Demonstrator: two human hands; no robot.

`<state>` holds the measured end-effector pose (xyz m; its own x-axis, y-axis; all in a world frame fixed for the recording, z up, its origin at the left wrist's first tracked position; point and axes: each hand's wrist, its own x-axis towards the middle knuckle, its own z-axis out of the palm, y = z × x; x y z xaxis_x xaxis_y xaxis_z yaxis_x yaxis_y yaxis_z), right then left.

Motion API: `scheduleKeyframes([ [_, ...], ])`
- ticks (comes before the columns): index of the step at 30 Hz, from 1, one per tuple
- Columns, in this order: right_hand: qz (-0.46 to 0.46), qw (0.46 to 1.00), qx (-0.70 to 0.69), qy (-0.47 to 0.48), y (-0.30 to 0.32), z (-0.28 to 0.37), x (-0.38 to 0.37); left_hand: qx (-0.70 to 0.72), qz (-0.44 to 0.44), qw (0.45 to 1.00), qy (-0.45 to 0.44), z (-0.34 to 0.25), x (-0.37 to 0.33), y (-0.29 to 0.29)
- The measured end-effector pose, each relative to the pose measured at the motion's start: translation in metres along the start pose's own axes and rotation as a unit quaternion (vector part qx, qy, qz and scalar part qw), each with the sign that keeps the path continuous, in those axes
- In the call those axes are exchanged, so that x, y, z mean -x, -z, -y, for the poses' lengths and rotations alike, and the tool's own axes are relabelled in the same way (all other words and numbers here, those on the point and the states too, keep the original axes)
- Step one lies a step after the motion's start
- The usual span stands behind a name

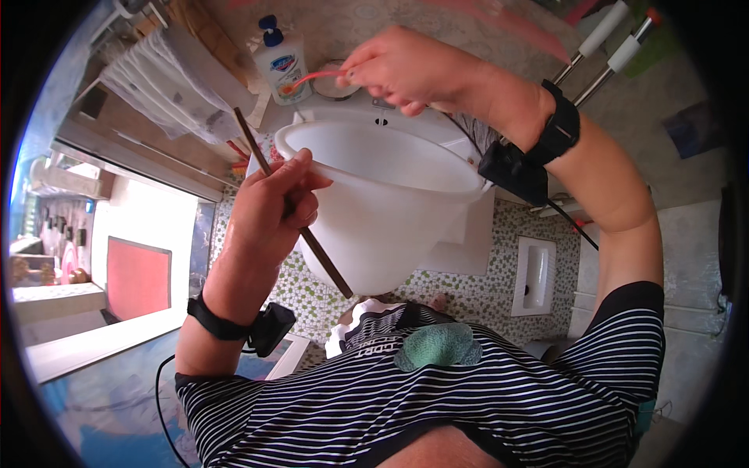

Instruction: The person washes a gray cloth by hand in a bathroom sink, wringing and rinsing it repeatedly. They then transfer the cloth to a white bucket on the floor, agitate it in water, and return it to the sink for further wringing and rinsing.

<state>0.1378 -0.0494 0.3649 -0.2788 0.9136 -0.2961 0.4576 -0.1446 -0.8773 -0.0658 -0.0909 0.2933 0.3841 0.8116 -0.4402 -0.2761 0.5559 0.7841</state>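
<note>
My left hand (269,199) is closed round a long, thin dark brown rod (326,261), which slants from upper left to lower right in front of the basin's near side. Further off, my right hand (409,70) pinches a thin, curved red strip (314,76) whose kind I cannot make out. Its free end points left, in front of a white pump bottle (282,69) with a dark blue top. Below and between the hands stands a white washbasin (374,156). A small round dish (337,90) sits behind its rim, partly hidden by the right hand.
A faucet (381,103) rises at the basin's back. Grey-white cloths (160,78) hang at the far left. Metal rails (601,62) run along the far right. A white squat toilet (534,277) is set into the green-and-white mosaic floor (499,292). Black cables hang from both wrists.
</note>
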Motion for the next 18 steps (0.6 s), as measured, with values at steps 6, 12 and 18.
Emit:
scheduleKeyframes([
  [6,0.058,0.99,0.075,0.106,-0.022,-0.001,0.027,0.016,-0.023,0.998,-0.055,-0.004,0.042,-0.02],
  [12,-0.049,0.966,0.085,0.24,-0.017,-0.001,0.104,-0.39,-0.113,0.85,-0.335,0.052,0.096,-0.033],
  [18,-0.143,0.915,0.103,0.362,0.016,-0.053,0.164,-0.162,-0.04,0.953,-0.253,0.089,0.122,-0.074],
])
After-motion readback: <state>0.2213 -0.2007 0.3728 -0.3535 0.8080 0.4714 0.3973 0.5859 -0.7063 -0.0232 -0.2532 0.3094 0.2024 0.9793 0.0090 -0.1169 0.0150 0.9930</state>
